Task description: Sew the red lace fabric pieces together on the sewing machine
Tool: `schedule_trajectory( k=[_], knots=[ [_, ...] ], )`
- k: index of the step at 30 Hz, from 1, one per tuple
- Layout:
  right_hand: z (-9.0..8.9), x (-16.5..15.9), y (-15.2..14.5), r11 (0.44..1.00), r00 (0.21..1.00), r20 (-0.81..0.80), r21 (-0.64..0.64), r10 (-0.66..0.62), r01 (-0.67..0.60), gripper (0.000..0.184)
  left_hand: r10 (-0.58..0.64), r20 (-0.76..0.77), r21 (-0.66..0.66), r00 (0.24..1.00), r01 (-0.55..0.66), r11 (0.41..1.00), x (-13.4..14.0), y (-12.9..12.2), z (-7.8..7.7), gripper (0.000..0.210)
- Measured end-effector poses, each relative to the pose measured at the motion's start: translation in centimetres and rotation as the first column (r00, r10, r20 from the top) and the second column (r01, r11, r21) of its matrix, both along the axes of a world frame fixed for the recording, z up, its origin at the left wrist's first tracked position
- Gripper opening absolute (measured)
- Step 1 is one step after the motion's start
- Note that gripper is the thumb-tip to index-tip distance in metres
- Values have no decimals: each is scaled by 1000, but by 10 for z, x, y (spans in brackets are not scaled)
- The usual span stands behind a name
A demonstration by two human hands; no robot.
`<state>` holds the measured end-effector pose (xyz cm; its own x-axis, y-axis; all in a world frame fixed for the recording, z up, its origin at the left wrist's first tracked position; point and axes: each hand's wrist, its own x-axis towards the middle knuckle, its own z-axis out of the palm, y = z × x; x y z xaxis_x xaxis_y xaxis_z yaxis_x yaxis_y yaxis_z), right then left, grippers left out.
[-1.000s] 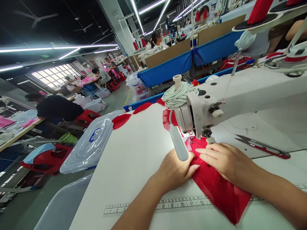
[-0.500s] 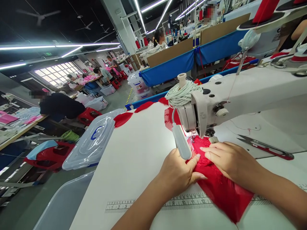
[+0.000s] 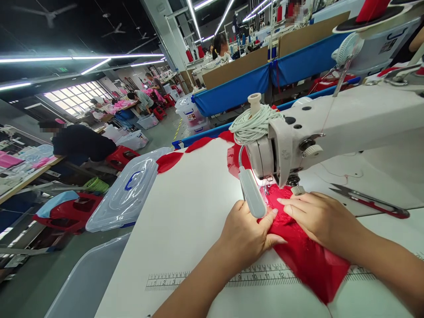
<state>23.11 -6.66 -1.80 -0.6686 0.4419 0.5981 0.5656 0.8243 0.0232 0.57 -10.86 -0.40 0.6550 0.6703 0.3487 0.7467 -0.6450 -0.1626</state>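
Red lace-trimmed fabric (image 3: 308,254) lies under the presser foot (image 3: 266,189) of a white sewing machine (image 3: 318,128) and spreads toward me over the table. My left hand (image 3: 247,232) rests on its left edge, thumb and forefinger apart; a small lamp (image 3: 252,192) hides some of its other fingers. On the right, my right hand (image 3: 321,221) has its fingers together and bent onto the lace, closed on the cloth just in front of the needle area. Right of this hand lie thread snips (image 3: 371,201) with red handles.
A printed ruler (image 3: 265,277) runs along the table front. Clear plastic boxes with lids (image 3: 122,194) stand at the table's left edge. Pale green cord (image 3: 250,126) is coiled on the machine head. A red strip (image 3: 170,161) trails along the far edge. Other people sit further off.
The view has shifted slightly, so the machine appears a little further right. Both hands keep nearly the same place on the red fabric, which shows hardly any movement.
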Motion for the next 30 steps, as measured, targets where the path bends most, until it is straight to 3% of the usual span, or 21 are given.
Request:
schedule_trajectory(
  k=[5,14,19,23,30],
  knots=[
    [0,-2,2,999,999,-29,28,-15,16,34,13,0,-37,1000,-12,999,-1,2,-2,56],
    [-3,-1,6,999,999,16,12,-46,46,32,-28,82,29,996,26,999,-1,10,-2,56],
    [1,1,4,1000,999,44,-4,19,-19,31,-111,99,-72,989,119,990,3,15,2,60],
    [0,1,3,995,996,3,-28,93,-93,32,-66,102,-114,993,77,991,5,16,3,56],
    [-3,0,3,998,998,-35,-41,48,-50,34,-28,17,-54,999,29,998,2,5,-4,63]
  ],
)
